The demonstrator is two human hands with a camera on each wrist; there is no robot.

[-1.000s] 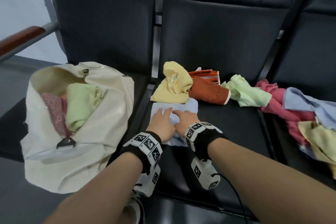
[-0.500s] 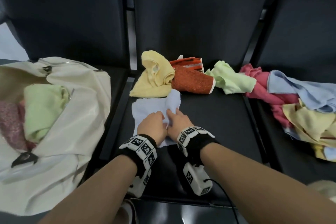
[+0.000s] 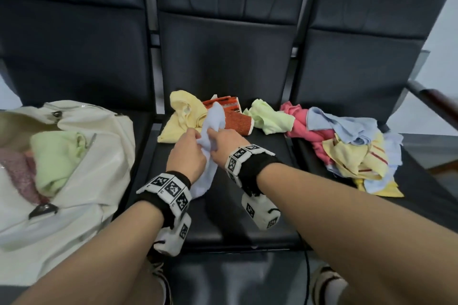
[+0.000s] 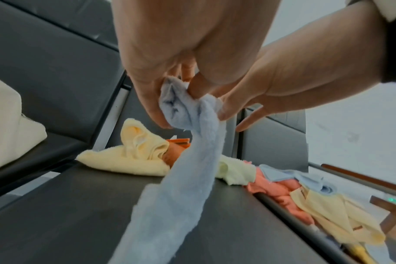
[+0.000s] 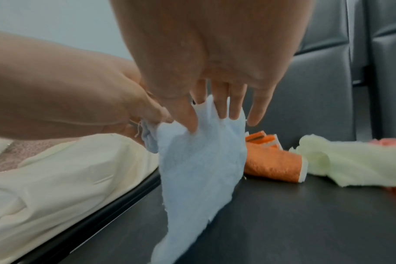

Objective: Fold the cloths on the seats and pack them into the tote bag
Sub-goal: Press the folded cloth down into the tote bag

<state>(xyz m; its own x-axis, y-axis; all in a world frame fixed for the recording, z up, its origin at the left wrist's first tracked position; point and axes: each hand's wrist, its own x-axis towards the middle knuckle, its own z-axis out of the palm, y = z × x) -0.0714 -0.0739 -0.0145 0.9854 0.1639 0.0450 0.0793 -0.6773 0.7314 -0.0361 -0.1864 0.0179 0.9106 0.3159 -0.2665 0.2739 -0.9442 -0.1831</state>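
**Head view first: both our hands lift one pale blue cloth off the middle seat**

Head view: we count three dark seats in a row. On the left seat sits one cream tote bag (image 3: 81,156), holding one green cloth (image 3: 57,153) and one pink cloth (image 3: 17,173). The middle seat (image 3: 247,205) carries three loose cloths at its back: one yellow cloth (image 3: 181,119), one orange cloth (image 3: 238,120) and one lime cloth (image 3: 270,119). A mixed pile of cloths (image 3: 352,146) lies on the right seat. Our left hand (image 3: 187,153) and right hand (image 3: 226,141) meet, both pinching one pale blue cloth (image 3: 212,131). Half a second ago this cloth lay flat under our hands; now it is raised and bunched into a long strip, its long axis running from the seat's back toward us, the near end trailing beside our left wrist.

Left wrist view: our left hand (image 4: 170,53) has thumb and fingers closed together on the gathered top of the pale blue cloth (image 4: 188,178). It hangs steeply down toward the camera. The right hand (image 4: 283,80) grips alongside.

Right wrist view: our right hand (image 5: 215,62) pinches the pale blue cloth (image 5: 199,169) between thumb and two fingers; the other fingers extend loosely. The tote bag (image 5: 57,169) lies at left.
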